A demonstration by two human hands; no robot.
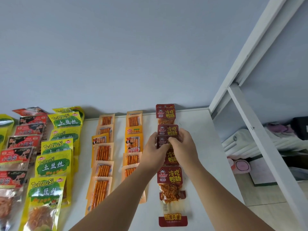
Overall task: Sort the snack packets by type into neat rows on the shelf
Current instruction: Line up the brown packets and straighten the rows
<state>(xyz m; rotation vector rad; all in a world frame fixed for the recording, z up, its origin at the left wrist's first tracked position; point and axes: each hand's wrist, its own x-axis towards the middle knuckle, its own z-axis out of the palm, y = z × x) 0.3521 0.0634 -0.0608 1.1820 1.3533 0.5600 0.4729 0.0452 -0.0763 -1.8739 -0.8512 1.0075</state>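
Head view: left hand (155, 147) and right hand (182, 144), each grip pinching one dark red packet (162, 141) midway along the red row (169, 175), just right of the orange stick packets (133, 144) on the white shelf (200, 130). Sliding it could knock overlapping neighbours crooked.

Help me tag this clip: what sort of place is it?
Probably a home room, not a shop: white shelf against a bare wall, with a radiator and household clutter beside it.
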